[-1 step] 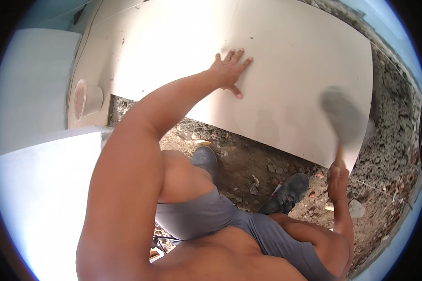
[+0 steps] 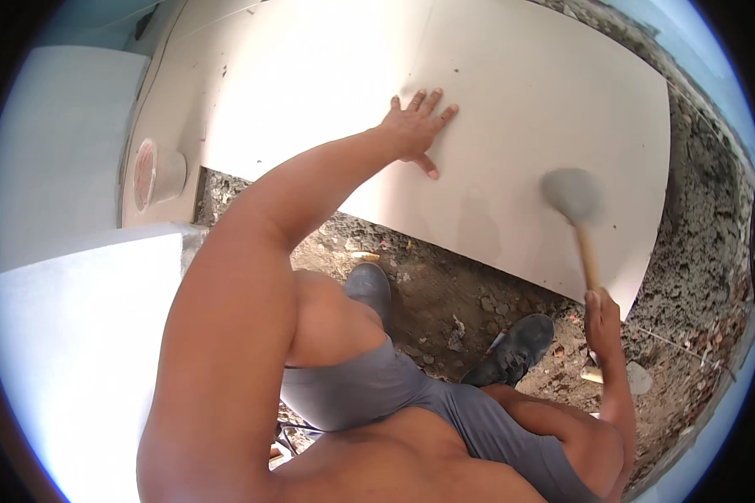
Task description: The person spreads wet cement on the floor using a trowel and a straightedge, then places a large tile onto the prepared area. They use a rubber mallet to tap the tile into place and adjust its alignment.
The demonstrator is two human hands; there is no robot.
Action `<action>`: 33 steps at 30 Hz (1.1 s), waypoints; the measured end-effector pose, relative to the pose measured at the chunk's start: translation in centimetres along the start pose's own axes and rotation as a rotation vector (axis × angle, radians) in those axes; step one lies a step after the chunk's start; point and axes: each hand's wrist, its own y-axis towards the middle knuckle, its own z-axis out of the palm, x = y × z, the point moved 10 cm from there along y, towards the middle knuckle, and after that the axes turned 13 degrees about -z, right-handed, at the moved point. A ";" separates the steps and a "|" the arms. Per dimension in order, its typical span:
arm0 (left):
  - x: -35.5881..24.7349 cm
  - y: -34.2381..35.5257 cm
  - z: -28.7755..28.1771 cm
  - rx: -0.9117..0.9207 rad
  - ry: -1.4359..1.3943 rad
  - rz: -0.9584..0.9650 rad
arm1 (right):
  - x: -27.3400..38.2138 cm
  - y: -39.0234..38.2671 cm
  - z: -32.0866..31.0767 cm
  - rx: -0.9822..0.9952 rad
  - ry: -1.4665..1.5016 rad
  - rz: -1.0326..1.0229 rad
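Observation:
A large pale tile (image 2: 512,126) lies across the ground in front of me. My left hand (image 2: 415,132) rests flat on its upper middle, fingers spread, holding nothing. Around the wooden handle of a rubber mallet (image 2: 572,194) my right hand (image 2: 603,325) is closed, just off the tile's near right edge. The mallet's grey, slightly blurred head is over the right part of the tile; whether it touches the surface I cannot tell.
A whitish bucket (image 2: 164,173) lies on its side on another pale slab at the left. White wall blocks (image 2: 80,293) stand at the far left. Rough mortar (image 2: 696,226) borders the right edge, with a thin string (image 2: 675,342) nearby. Rubble and soil (image 2: 432,298) lie around my shoes.
The mallet head has swung left over the tile, from near its right edge. My right hand keeps its grip; my left hand stays on the tile.

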 end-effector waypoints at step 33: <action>-1.7 2.3 -1.7 0.019 -0.199 -0.069 | 14.8 14.5 -10.0 -0.475 0.459 -0.338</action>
